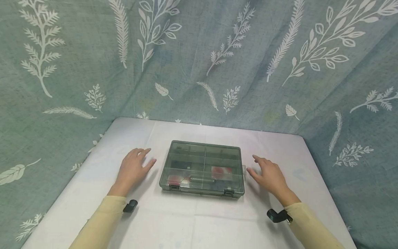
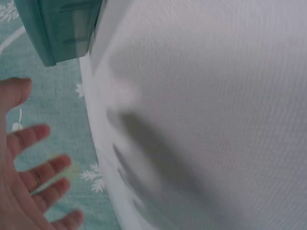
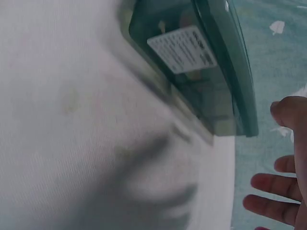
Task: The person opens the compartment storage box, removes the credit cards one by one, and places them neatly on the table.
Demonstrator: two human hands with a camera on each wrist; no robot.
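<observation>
A green see-through plastic case (image 1: 199, 157) with a closed lid lies flat on the white table. Two latches show along its front edge, a handle between them, and red and dark items are dimly seen inside. My left hand (image 1: 132, 169) hovers to the left of the case, fingers spread and touching nothing. On the other side my right hand (image 1: 269, 175) is held apart from the case, its fingers relaxed. A white printed label (image 3: 183, 49) is on the case's side wall in the right wrist view. In the left wrist view a corner of the case (image 2: 67, 31) shows above the thumb.
The white tabletop (image 1: 174, 224) extends around the case. Behind it and at both sides hangs a blue-green curtain (image 1: 186, 86) with white leaf prints. A black wrist camera (image 1: 130, 206) sits at the left wrist, another black camera (image 1: 277, 215) at the right.
</observation>
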